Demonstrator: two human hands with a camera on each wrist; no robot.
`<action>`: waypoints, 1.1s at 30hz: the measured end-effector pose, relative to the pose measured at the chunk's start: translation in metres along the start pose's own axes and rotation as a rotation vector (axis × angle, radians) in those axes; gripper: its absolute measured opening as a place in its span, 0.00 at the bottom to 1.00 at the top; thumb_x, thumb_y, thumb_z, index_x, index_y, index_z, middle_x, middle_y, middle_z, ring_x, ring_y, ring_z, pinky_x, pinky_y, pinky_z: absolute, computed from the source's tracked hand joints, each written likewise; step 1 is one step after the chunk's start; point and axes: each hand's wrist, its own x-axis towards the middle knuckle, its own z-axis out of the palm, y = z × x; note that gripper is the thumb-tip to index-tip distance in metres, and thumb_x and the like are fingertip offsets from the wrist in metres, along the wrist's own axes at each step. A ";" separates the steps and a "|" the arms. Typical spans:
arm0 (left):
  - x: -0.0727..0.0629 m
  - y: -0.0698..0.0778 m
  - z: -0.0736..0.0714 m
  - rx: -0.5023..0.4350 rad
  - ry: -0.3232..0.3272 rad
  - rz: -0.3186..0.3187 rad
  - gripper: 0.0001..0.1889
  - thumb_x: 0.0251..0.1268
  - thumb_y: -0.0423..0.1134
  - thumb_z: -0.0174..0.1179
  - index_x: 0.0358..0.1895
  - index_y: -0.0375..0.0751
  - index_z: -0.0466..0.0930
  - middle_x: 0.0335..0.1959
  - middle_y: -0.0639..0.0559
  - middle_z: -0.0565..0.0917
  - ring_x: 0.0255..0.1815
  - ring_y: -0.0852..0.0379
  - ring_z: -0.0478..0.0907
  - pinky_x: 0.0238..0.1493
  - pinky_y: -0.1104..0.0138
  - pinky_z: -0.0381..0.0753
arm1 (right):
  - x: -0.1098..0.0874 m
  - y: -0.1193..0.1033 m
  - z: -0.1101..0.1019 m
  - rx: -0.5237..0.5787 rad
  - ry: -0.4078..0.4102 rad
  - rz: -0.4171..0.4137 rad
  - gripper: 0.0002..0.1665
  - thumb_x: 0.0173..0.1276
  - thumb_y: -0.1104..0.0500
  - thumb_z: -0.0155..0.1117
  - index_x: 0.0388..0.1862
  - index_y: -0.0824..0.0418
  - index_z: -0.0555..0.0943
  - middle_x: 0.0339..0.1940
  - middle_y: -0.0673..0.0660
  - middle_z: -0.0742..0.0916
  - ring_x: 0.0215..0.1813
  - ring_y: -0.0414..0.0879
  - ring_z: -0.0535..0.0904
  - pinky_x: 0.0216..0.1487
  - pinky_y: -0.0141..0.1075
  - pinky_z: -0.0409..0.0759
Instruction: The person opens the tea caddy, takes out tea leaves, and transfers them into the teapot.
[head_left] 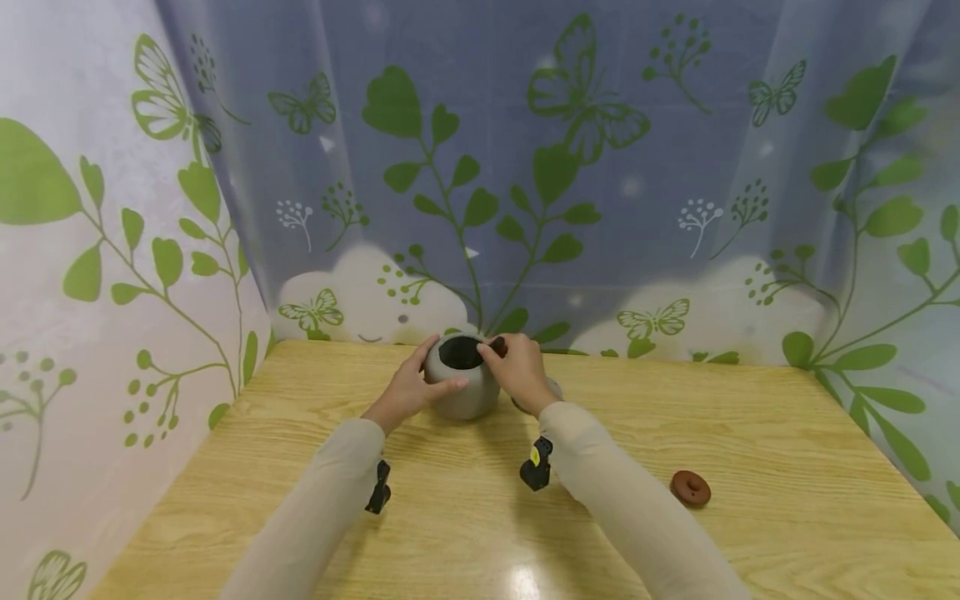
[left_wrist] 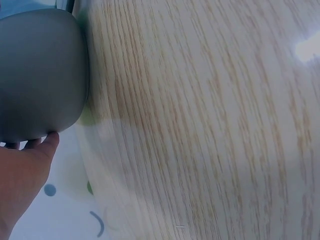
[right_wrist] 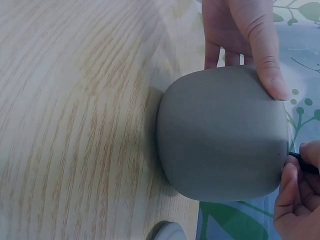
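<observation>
A round grey pot (head_left: 467,402) with a wide dark mouth stands on the table near its back edge. My left hand (head_left: 411,390) holds the pot's left side, thumb across the front and fingers round the far side. In the left wrist view, only part of that hand shows beside the pot (left_wrist: 42,75). At the right of the rim, my right hand (head_left: 521,367) pinches a small dark piece (head_left: 498,343). The right wrist view shows this dark piece (right_wrist: 304,164) as narrow, against the rim; fingers hide most of it.
A grey object (head_left: 555,387), mostly hidden behind the right wrist, lies right of the pot. Nearer the front right, a round reddish-brown lid-like disc (head_left: 691,489) with a knob rests on the wooden table (head_left: 787,517). A patterned curtain (head_left: 480,167) hangs behind.
</observation>
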 end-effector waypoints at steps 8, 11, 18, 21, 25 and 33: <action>0.003 -0.002 0.000 -0.010 -0.001 -0.006 0.49 0.62 0.43 0.66 0.78 0.44 0.41 0.76 0.39 0.49 0.76 0.41 0.48 0.68 0.47 0.61 | 0.001 0.003 -0.001 0.128 -0.033 0.123 0.17 0.69 0.52 0.63 0.26 0.62 0.84 0.24 0.55 0.85 0.27 0.44 0.80 0.32 0.35 0.80; 0.007 -0.006 0.000 -0.011 -0.002 -0.007 0.49 0.62 0.43 0.66 0.78 0.44 0.41 0.76 0.38 0.49 0.76 0.40 0.47 0.68 0.46 0.60 | 0.001 0.003 -0.002 0.174 -0.029 0.138 0.17 0.69 0.53 0.63 0.25 0.63 0.85 0.24 0.55 0.86 0.27 0.44 0.80 0.34 0.37 0.81; 0.025 -0.035 0.004 -0.013 0.024 0.000 0.52 0.57 0.51 0.69 0.78 0.52 0.42 0.77 0.42 0.49 0.76 0.42 0.47 0.68 0.45 0.60 | -0.001 0.001 -0.004 0.253 -0.024 0.187 0.19 0.69 0.53 0.63 0.22 0.63 0.83 0.22 0.54 0.86 0.25 0.44 0.79 0.38 0.35 0.79; 0.027 -0.039 0.005 0.002 0.034 0.010 0.52 0.56 0.53 0.69 0.78 0.53 0.42 0.77 0.43 0.50 0.76 0.42 0.48 0.68 0.46 0.60 | -0.001 0.001 -0.003 0.327 -0.026 0.238 0.18 0.69 0.53 0.63 0.24 0.65 0.84 0.22 0.54 0.86 0.25 0.43 0.80 0.38 0.35 0.79; 0.027 -0.040 0.005 0.003 0.043 0.021 0.52 0.55 0.54 0.69 0.78 0.53 0.43 0.76 0.43 0.51 0.76 0.42 0.49 0.68 0.46 0.61 | -0.001 -0.001 -0.003 0.441 -0.032 0.316 0.17 0.69 0.54 0.63 0.29 0.68 0.85 0.22 0.54 0.86 0.24 0.41 0.80 0.39 0.36 0.81; 0.027 -0.039 0.005 0.004 0.053 0.026 0.51 0.56 0.52 0.69 0.78 0.52 0.44 0.76 0.43 0.53 0.76 0.43 0.50 0.67 0.47 0.62 | 0.001 0.001 -0.001 0.579 -0.021 0.432 0.17 0.69 0.55 0.63 0.35 0.71 0.84 0.19 0.51 0.84 0.22 0.37 0.79 0.33 0.32 0.79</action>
